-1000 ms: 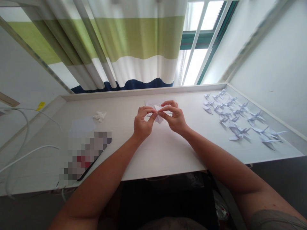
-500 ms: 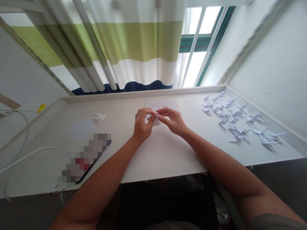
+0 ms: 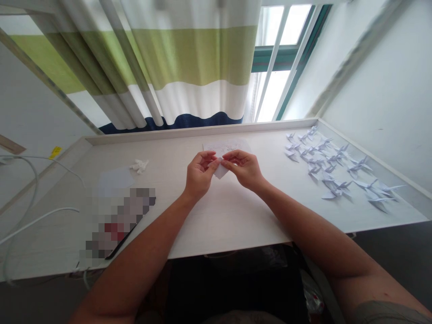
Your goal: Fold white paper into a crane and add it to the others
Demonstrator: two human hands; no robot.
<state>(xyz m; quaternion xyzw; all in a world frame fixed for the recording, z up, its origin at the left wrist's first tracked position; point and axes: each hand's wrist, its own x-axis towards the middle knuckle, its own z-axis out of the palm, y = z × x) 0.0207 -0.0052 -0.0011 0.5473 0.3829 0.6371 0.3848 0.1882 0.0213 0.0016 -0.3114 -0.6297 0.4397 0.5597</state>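
Observation:
Between my two hands, above the middle of the white table, is a small piece of folded white paper (image 3: 220, 171), its pointed end toward me. My left hand (image 3: 200, 171) pinches its left side between thumb and fingers. From the other side, my right hand (image 3: 243, 168) pinches it near the top, the two thumbs close together. Fingertips hide the paper's upper part. Just behind my hands lies a white sheet with faint drawn lines (image 3: 224, 146). Several folded paper cranes (image 3: 332, 157) stand grouped on the right of the table.
At the left lie a crumpled white tissue (image 3: 139, 166), a plain white sheet (image 3: 115, 178) and a blurred-out dark-edged flat object (image 3: 123, 225). White cables (image 3: 37, 180) loop over the left edge. A raised rim (image 3: 202, 131) runs along the table's back, below a striped curtain (image 3: 195, 58).
My hands have drawn slightly apart at the fingertips and the paper has turned, so its point now faces down toward me. The things on the table have stayed put.

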